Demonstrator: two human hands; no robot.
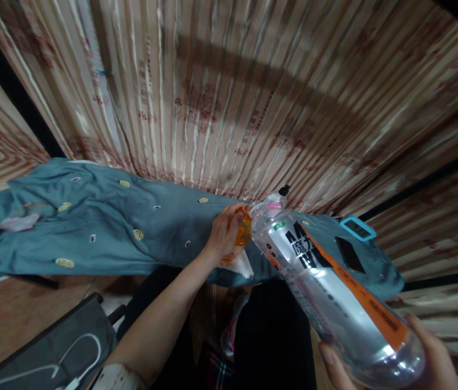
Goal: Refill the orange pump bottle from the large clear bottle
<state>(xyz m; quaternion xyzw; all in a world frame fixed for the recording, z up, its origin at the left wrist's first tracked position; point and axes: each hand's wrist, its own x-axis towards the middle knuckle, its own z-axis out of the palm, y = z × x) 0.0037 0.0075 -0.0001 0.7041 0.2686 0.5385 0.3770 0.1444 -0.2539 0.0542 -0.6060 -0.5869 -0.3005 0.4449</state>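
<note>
My left hand [225, 233] is wrapped round a small orange translucent container [244, 226] above the cloth-covered table. A large clear bottle [330, 287] with a silver and orange label slants across the right side, held near its base by my right hand [427, 352]. The neck end of the bottle is up beside the orange container, close to or touching its mouth. Behind the bottle's neck a black-tipped spout [284, 190] shows; what it belongs to is partly hidden. A white tissue [242, 265] lies below my left hand.
The narrow table has a teal patterned cloth [163, 216]. A blue-framed clock [357, 228] and a dark phone [349, 254] lie at its right; a crumpled pale item [20, 221] is at its left. A pleated curtain [212, 97] hangs behind. A grey chair [70, 336] with white cable stands lower left.
</note>
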